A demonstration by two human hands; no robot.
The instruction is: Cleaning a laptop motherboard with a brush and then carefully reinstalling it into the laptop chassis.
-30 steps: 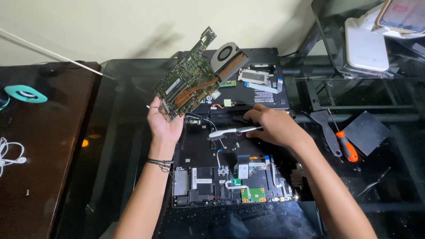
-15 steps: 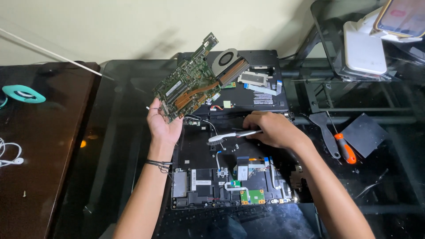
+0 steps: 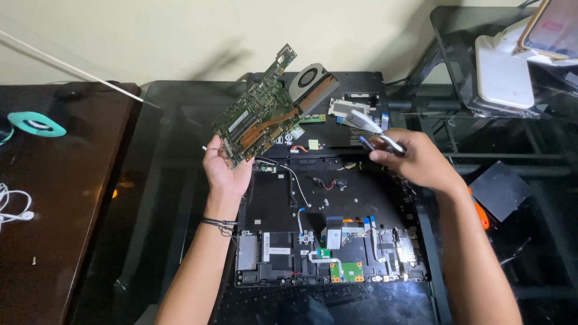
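The opened laptop base [image 3: 337,241] lies on the glass table [image 3: 168,180]. Above its far edge, the left hand [image 3: 226,171] holds the circuit board [image 3: 265,117]; the right hand [image 3: 415,159] is to its right.

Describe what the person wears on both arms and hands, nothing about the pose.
Both forearms are bare, with no sleeves in view. The left hand has no glove; thin dark bands circle its wrist. The right hand is bare too, with no band, watch or ring visible.
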